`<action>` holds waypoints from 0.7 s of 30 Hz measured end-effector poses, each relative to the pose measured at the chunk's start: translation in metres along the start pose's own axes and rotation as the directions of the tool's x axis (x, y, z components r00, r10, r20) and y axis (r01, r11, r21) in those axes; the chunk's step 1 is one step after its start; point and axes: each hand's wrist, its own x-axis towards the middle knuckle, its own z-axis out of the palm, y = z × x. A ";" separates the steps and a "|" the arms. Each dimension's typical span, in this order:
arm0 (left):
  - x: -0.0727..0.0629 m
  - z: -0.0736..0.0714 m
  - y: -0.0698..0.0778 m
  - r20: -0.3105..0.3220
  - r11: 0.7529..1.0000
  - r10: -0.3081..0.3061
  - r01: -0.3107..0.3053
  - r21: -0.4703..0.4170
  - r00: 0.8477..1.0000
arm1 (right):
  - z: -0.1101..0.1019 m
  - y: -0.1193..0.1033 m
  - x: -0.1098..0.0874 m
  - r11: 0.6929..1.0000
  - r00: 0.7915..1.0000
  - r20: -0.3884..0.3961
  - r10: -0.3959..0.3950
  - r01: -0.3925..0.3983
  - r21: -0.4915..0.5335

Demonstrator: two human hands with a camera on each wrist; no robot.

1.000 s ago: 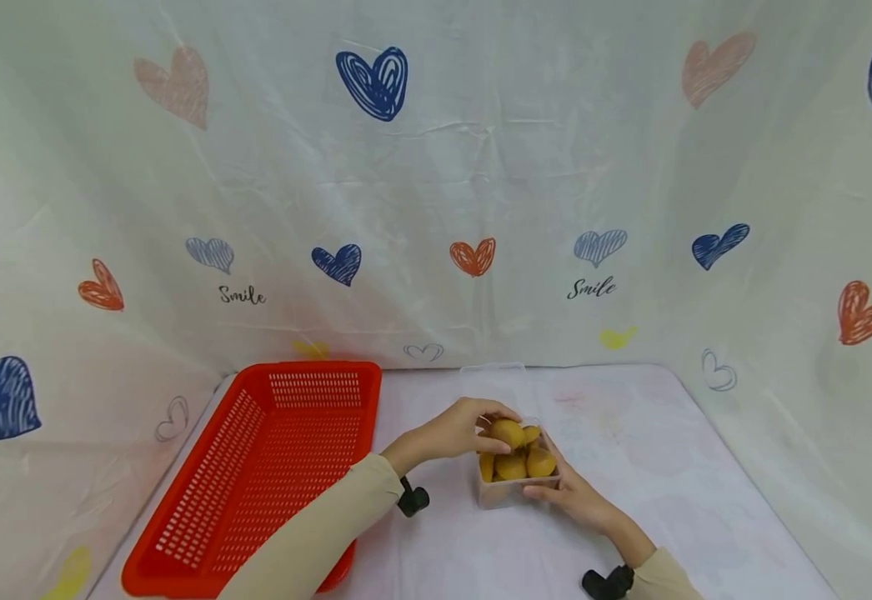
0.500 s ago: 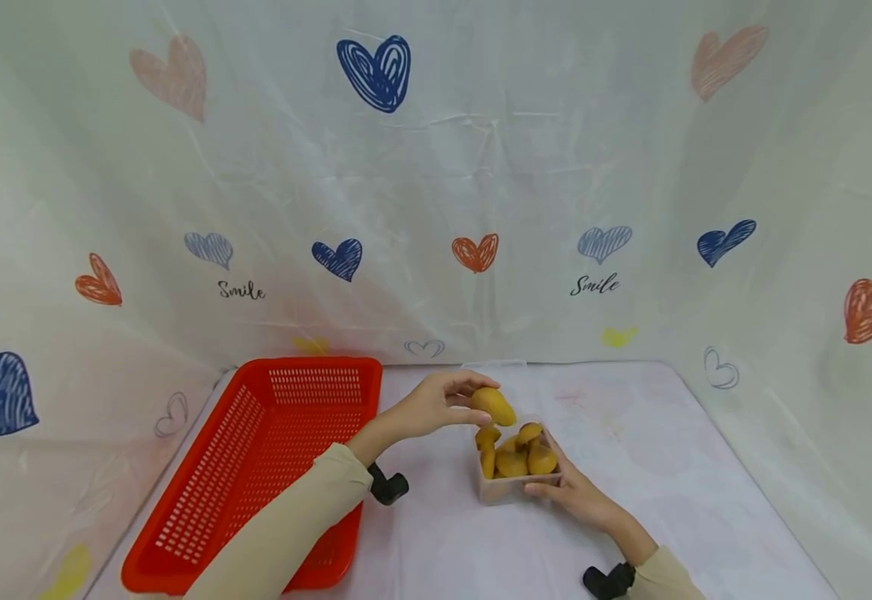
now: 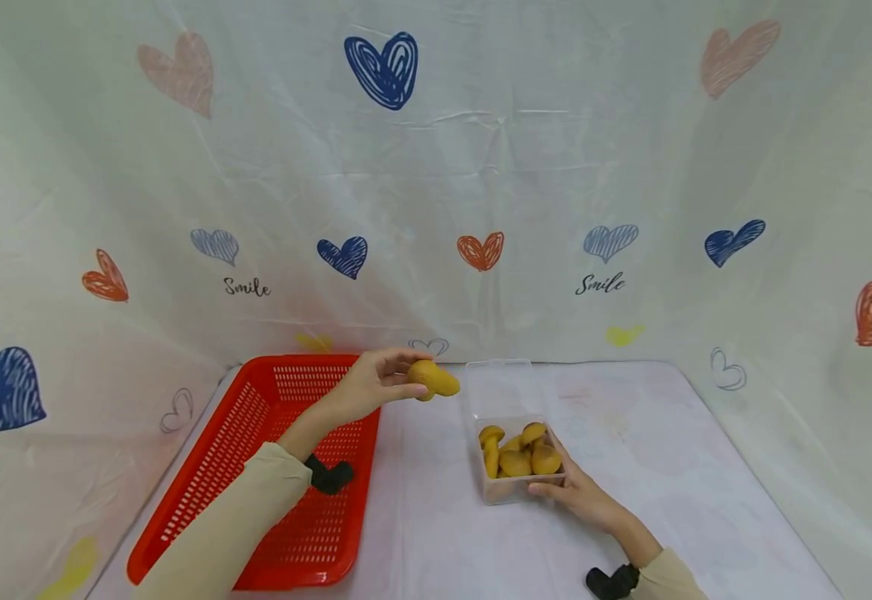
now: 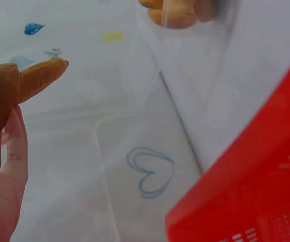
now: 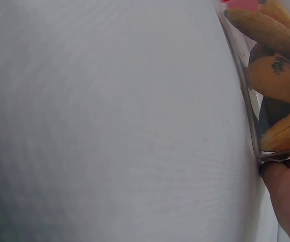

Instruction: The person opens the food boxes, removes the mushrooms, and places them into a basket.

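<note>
A yellow-brown mushroom [image 3: 434, 379] is pinched in my left hand [image 3: 364, 386], up in the air past the right rim of the red basket. In the left wrist view the mushroom's stem [image 4: 42, 78] points away from the fingers. My right hand [image 3: 582, 502] grips the right side and front corner of a clear plastic box [image 3: 507, 492] on the table, the thumb at its front. Several more mushrooms [image 3: 514, 463] lie in the box, caps and stems mixed. The right wrist view shows the thumb [image 5: 288, 194] at the box corner.
The red slotted basket [image 3: 364, 483] stands on the left of the table, partly covered by my left forearm. The box's clear lid [image 3: 499, 387] lies folded back behind it. A white curtain [image 3: 436, 167] printed with hearts hangs behind the white-covered table [image 3: 669, 467].
My left hand has lifted the mushroom out of the box and carried it up and left toward the basket. The right hand keeps its hold on the box.
</note>
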 end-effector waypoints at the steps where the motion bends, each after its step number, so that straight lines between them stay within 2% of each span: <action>1: -0.003 -0.006 0.000 -0.018 1.000 -0.013 0.013 0.004 1.000 | 0.000 0.000 0.000 1.000 1.000 -0.001 -0.001 0.001 0.000; 4: -0.014 -0.022 -0.002 -0.074 0.999 -0.049 0.050 0.017 0.996 | 0.000 0.001 -0.001 1.000 1.000 -0.002 -0.002 0.002 -0.003; 10: -0.035 -0.046 -0.011 -0.173 0.996 -0.082 0.089 0.032 0.981 | -0.002 0.002 -0.002 1.000 1.000 -0.008 -0.003 0.003 -0.008; 18: -0.068 -0.071 -0.032 -0.289 0.977 -0.150 0.188 0.105 0.945 | -0.001 0.002 -0.001 1.000 1.000 0.003 -0.007 0.007 -0.004; 21: -0.078 -0.077 -0.042 -0.311 0.970 -0.169 0.215 0.117 0.935 | -0.001 0.002 0.000 1.000 1.000 0.007 -0.011 0.011 -0.006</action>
